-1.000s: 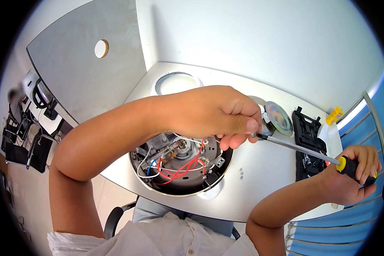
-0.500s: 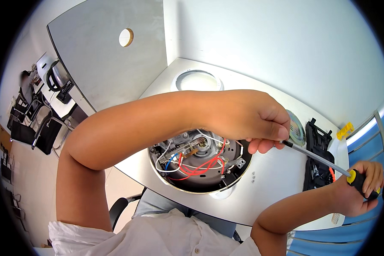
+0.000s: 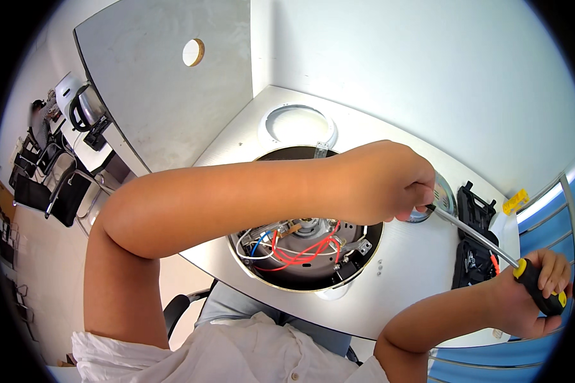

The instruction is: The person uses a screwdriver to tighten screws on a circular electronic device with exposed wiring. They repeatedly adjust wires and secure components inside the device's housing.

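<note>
My right hand (image 3: 524, 300) is wrapped around the black and yellow handle of a screwdriver (image 3: 476, 236). Its metal shaft points up and left, toward my left hand (image 3: 390, 185). That arm reaches across the table, and its fingers are pinched together at the screwdriver's dark tip; anything between them is hidden. Beneath the left forearm stands a round, opened appliance base (image 3: 287, 277), with red, white and blue wires and metal brackets inside. Part of its interior is covered by the arm.
Several small screws (image 3: 379, 268) lie right of the base. Farther right are a shiny round disc (image 3: 445, 195), an open black tool case (image 3: 467, 262) and a yellow packet (image 3: 515, 201). A white ring (image 3: 268, 131) lies behind. A grey partition (image 3: 166, 89) borders the table's left.
My left hand and forearm have come slightly lower, uncovering the base's far rim, and the fingers have curled in more. The screwdriver stays in my right hand, which has dipped a little.
</note>
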A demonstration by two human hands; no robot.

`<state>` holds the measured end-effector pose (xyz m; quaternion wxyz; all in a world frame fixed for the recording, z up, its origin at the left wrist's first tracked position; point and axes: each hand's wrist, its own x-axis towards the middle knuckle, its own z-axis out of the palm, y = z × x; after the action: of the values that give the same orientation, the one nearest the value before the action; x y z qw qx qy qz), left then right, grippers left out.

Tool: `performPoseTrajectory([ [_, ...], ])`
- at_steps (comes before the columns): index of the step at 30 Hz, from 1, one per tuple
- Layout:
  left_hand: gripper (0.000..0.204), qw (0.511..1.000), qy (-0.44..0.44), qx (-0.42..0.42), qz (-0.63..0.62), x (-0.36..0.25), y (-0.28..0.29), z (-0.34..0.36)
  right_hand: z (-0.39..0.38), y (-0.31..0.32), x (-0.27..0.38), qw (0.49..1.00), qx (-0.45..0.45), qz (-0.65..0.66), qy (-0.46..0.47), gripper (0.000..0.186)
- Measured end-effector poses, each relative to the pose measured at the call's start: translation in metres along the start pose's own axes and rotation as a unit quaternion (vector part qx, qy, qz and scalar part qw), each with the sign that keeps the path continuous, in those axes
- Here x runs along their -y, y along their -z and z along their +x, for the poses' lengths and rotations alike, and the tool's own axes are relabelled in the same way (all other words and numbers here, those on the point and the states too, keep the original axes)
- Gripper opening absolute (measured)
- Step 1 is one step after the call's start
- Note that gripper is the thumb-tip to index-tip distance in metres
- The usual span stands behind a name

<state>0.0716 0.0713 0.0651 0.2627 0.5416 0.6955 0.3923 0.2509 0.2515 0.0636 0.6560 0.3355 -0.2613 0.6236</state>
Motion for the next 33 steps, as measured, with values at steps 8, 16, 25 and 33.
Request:
performPoseTrajectory([
  [8, 0.019, 0.998, 0.010, -0.025, 0.052, 0.001, 0.008, -0.012, -0.011, -0.004, -0.010, 0.999, 0.043, -0.012, 0.005, 0.038],
  [16, 0.030, 0.947, -0.116, -0.191, 0.230, 0.023, 0.007, -0.068, -0.010, 0.002, -0.008, 0.997, 0.069, -0.020, -0.008, 0.036],
  [25, 0.021, 0.839, -0.126, -0.384, 0.365, 0.062, -0.105, -0.145, -0.005, 0.011, -0.009, 0.995, 0.087, -0.027, -0.029, 0.034],
  [33, 0.018, 0.820, -0.144, -0.386, 0.398, 0.081, -0.111, -0.141, -0.009, 0.005, -0.012, 0.992, 0.088, 0.007, -0.089, 0.037],
])
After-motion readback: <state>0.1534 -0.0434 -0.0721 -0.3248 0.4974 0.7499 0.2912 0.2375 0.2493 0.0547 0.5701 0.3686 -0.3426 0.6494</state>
